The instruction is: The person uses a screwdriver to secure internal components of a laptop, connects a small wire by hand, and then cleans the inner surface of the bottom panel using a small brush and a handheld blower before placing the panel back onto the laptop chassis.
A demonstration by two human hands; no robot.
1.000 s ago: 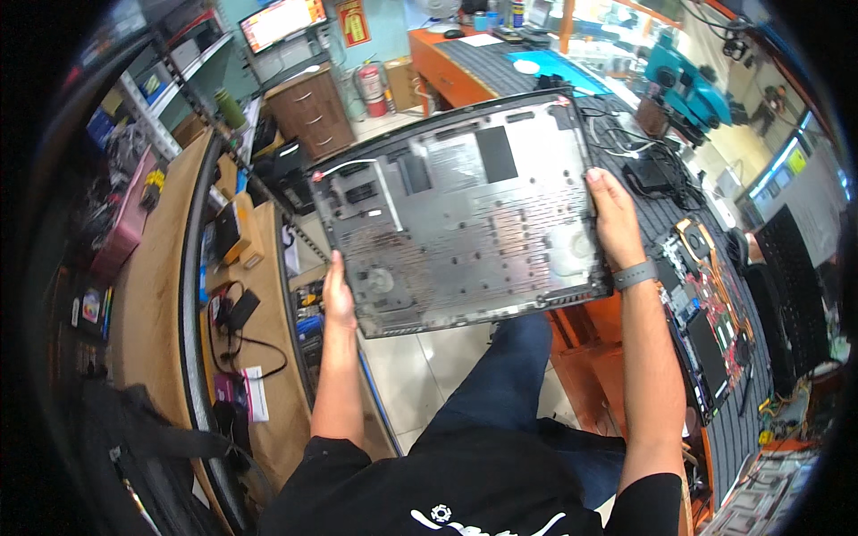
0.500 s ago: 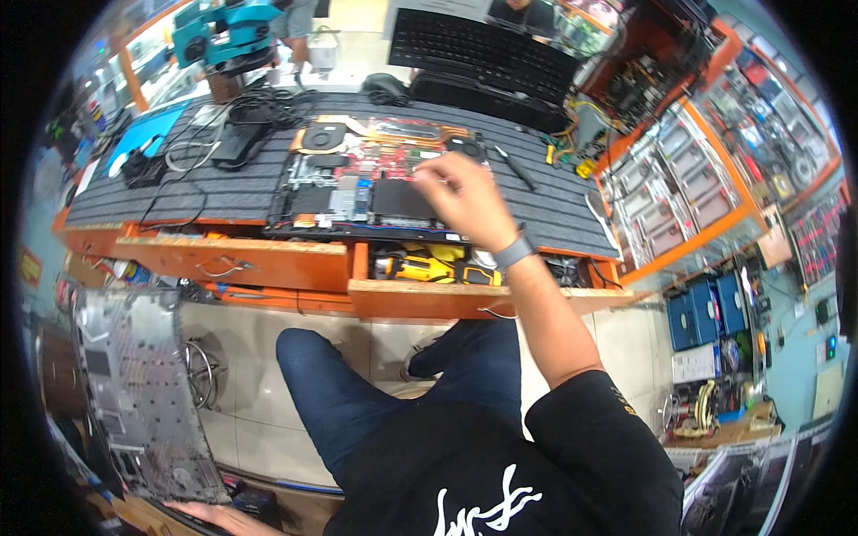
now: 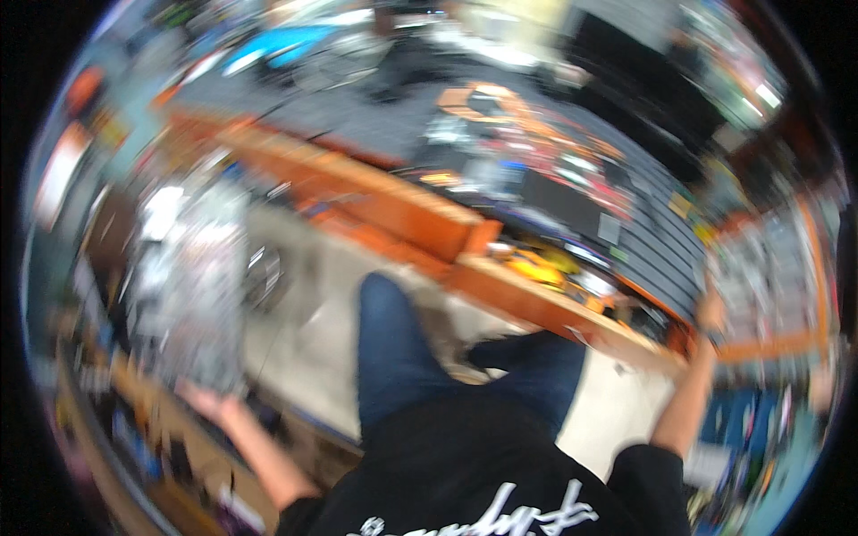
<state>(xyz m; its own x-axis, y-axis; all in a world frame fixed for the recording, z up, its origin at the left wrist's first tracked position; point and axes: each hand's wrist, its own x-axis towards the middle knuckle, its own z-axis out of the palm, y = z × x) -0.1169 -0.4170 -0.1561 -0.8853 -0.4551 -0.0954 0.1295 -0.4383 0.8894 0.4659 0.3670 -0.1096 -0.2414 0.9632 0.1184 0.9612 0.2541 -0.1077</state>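
Note:
The picture is smeared by motion. At the lower left my left hand (image 3: 206, 400) grips the near edge of a large grey laptop bottom cover (image 3: 192, 286), which extends away from me beside the bench. My right hand (image 3: 712, 313) is at the right end of the bench, by the glass-fronted cabinet; blur hides its fingers and anything in them. An opened laptop (image 3: 500, 183) lies on the bench between the two hands, at a distance from both. Its red circuit board (image 3: 559, 159), copper-coloured fan parts and black battery (image 3: 563, 204) are exposed.
Below the striped bench mat (image 3: 660, 241), an open drawer (image 3: 572, 308) holds yellow tools (image 3: 536, 266). A black keyboard (image 3: 648, 85) stands behind the laptop. Cables and a blue sheet (image 3: 290, 45) lie far left. The glass cabinet (image 3: 769, 277) borders the bench's right end.
My right hand has left the space over the laptop and moved right to the bench end. My view has turned, shifting the bench rightward. My left hand and the cover appear higher in view.

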